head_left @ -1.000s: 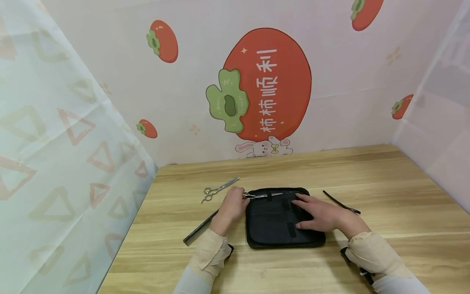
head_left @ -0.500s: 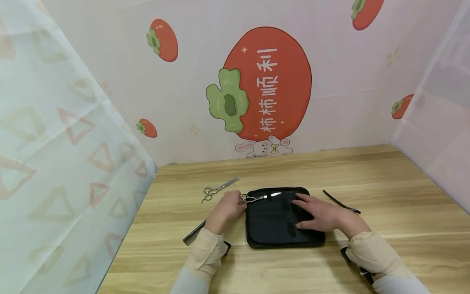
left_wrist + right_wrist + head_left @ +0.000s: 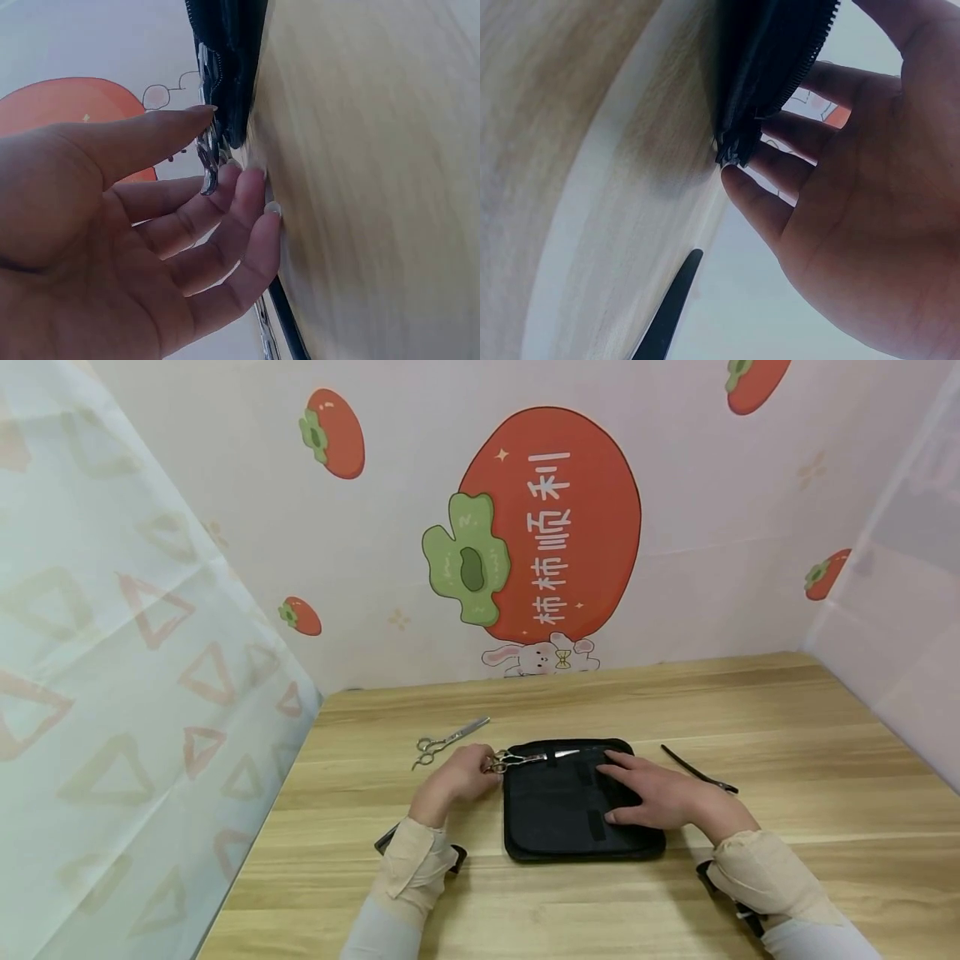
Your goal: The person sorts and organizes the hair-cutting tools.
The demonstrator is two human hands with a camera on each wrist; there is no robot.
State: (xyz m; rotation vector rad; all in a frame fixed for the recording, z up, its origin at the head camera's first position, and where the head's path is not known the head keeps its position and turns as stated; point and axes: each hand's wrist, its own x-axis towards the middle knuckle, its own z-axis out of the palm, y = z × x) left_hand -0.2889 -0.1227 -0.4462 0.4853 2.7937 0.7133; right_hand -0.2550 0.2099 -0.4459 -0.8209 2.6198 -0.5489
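Observation:
A black zip case (image 3: pixel 547 818) lies flat on the wooden table. Silver hairdressing scissors (image 3: pixel 528 758) lie along its far edge, their middle under a small black strap. My left hand (image 3: pixel 457 777) is at the finger rings, which stick out past the case's left edge. In the left wrist view, thumb and fingertips close in on the scissors' handles (image 3: pixel 208 161) from two sides. My right hand (image 3: pixel 663 795) rests on the case's right part with its fingers spread. The right wrist view shows those fingers (image 3: pixel 757 195) straight along the zipped edge.
Thinning scissors (image 3: pixel 450 742) lie behind my left hand. A black comb (image 3: pixel 387 838) is mostly covered by the left wrist. To the right of the case lies a slim black hair clip (image 3: pixel 699 770). A printed cloth wall (image 3: pixel 375 527) stands behind the table.
My left hand has drawn back a little to the left, uncovering more of the scissors' finger rings. Its wrist now covers more of the comb. The right hand has stayed on the case.

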